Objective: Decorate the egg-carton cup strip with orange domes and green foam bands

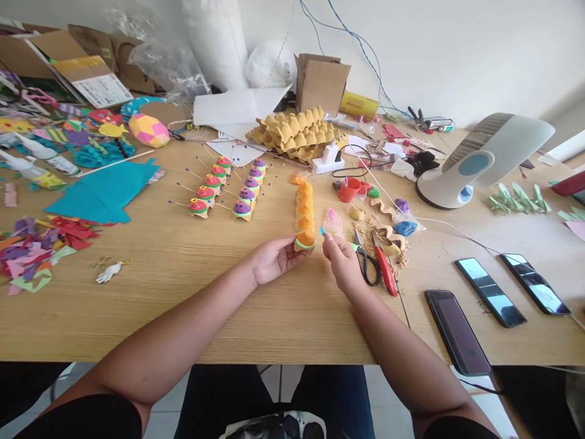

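Left: a red-and-green carton row (211, 188) and, beside it, a purple carton row (249, 190), both with thin sticks jutting out; a wide sweep to that side could catch them. Centre: orange carton strip (304, 210) runs away from the person over the table (256, 323); whether its near end is lifted, cannot tell. Left hand (280, 261) half-curled, thumb and fingers on the green-rimmed near cup; too hard a squeeze could dent it, too slack a hold could let the strip skew. Just right, apart from the strip: right hand (340, 259), thumb and forefinger pinched on a small blue piece (322, 231); a slipping pinch could drop it. Close by: scissors (373, 268), red cutter (386, 268), shavings (403, 258); careless sideways movement could meet sharp edges
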The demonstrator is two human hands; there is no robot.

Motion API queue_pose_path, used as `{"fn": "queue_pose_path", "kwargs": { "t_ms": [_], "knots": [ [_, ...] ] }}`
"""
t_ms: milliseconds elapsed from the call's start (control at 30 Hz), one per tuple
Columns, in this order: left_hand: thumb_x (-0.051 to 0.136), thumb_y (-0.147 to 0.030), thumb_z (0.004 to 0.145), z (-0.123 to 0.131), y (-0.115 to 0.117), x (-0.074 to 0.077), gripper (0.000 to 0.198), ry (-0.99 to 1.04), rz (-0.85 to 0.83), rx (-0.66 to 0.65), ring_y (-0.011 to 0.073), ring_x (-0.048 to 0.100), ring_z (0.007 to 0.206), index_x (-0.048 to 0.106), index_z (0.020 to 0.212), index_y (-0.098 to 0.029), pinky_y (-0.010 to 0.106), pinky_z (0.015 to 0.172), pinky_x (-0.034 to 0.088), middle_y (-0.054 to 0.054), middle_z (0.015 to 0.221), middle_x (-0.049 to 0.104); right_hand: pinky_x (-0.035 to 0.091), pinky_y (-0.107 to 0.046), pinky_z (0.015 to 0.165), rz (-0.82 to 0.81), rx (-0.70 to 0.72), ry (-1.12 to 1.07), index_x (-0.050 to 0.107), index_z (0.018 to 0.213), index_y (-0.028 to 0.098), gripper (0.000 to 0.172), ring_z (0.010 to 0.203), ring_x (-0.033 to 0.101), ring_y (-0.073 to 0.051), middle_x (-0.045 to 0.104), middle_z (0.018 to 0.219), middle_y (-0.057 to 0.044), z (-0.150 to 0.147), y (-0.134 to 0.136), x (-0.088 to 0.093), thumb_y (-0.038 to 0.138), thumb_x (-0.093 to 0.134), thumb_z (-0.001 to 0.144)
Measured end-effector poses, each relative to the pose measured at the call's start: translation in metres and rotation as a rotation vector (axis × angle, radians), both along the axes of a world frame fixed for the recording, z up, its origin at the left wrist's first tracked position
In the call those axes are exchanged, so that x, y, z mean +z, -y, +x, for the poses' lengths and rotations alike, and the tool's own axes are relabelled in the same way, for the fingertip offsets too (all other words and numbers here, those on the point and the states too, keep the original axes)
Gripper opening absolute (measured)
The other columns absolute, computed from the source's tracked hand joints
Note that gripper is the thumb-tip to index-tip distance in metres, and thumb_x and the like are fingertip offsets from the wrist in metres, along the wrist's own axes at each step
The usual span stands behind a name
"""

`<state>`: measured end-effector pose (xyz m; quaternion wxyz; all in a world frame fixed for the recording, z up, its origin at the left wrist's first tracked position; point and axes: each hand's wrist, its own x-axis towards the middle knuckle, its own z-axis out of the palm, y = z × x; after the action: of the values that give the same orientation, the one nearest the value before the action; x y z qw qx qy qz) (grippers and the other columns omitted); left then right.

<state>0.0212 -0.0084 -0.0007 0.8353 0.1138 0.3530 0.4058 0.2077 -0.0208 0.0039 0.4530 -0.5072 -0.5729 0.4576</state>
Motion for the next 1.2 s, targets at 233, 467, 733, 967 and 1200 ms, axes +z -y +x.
{"fn": "queue_pose_path", "kwargs": {
  "t_ms": [233, 467, 733, 967, 1200],
  "knots": [
    [0.065, -0.007, 0.092, -0.003, 0.001, -0.006, 0.008, 0.056, 0.114, 0.026, 0.0118, 0.075, 0.074, 0.071, 0.087, -0.01, 0.018, 0.07, 0.063, 0.006, 0.085, 0.077, 0.021, -0.026, 0.052, -0.28, 0.007, -0.534, 0.038, 0.07, 0.024, 0.052, 0.052, 0.024, -0.009, 0.031, 0.055, 0.009, -0.005, -0.005, -0.008, 0.056, 0.078, 0.078],
    [0.064, -0.006, 0.093, -0.004, 0.0, -0.003, 0.011, 0.009, 0.069, 0.038, 0.0087, 0.072, 0.066, 0.07, 0.084, -0.01, 0.014, 0.063, 0.062, 0.004, 0.075, 0.074, 0.021, -0.024, 0.05, -0.385, 0.029, -0.674, 0.038, 0.071, 0.023, 0.054, 0.051, 0.025, -0.007, 0.032, 0.053, 0.011, -0.007, -0.003, -0.005, 0.049, 0.085, 0.073],
    [0.053, -0.012, 0.101, -0.004, 0.002, 0.003, 0.021, 0.085, 0.038, 0.057, 0.0117, 0.075, 0.07, 0.07, 0.091, -0.008, 0.017, 0.067, 0.063, 0.007, 0.081, 0.076, 0.019, -0.023, 0.05, -0.47, 0.081, -0.676, 0.049, 0.082, 0.023, 0.043, 0.049, 0.026, -0.007, 0.033, 0.052, 0.012, -0.007, 0.001, -0.001, 0.048, 0.084, 0.073],
    [0.044, -0.017, 0.105, -0.005, 0.001, 0.008, 0.03, 0.113, 0.022, 0.047, 0.0141, 0.076, 0.07, 0.071, 0.095, -0.007, 0.02, 0.066, 0.064, 0.01, 0.081, 0.076, 0.017, -0.023, 0.05, -0.498, 0.104, -0.696, 0.053, 0.088, 0.023, 0.036, 0.048, 0.023, -0.008, 0.031, 0.049, 0.012, -0.004, -0.002, -0.004, 0.047, 0.078, 0.078],
    [0.049, -0.014, 0.103, -0.002, 0.001, 0.003, 0.025, 0.04, 0.039, 0.062, 0.0096, 0.073, 0.065, 0.071, 0.095, -0.007, 0.015, 0.062, 0.062, 0.007, 0.079, 0.075, 0.018, -0.022, 0.05, -0.481, 0.076, -0.699, 0.05, 0.082, 0.024, 0.033, 0.049, 0.023, -0.009, 0.028, 0.049, 0.011, -0.001, -0.004, -0.003, 0.049, 0.072, 0.082]
  ]
}}
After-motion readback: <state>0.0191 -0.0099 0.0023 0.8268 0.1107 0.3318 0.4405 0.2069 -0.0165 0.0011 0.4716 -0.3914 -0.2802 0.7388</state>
